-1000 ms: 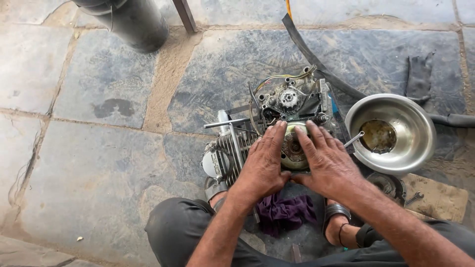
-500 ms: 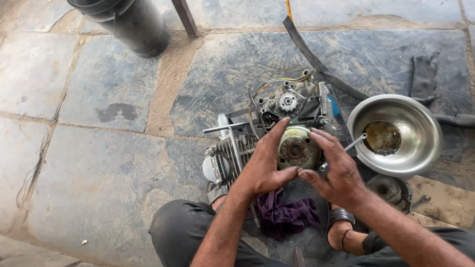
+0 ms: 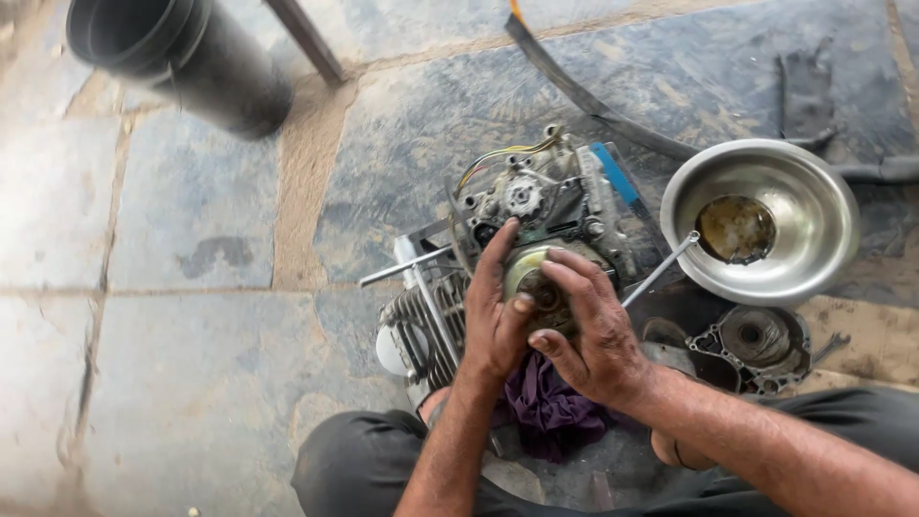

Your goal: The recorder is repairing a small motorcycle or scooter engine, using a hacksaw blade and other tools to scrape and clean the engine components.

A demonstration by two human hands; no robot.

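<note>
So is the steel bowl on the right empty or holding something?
Holding something: the steel bowl sits upright on the stone floor with a small pool of brownish liquid at its bottom; the rest is bare metal.

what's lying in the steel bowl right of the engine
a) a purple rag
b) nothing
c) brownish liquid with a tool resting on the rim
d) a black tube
c: the bowl holds a pool of brownish liquid, and a thin metal tool leans on its rim.
</note>
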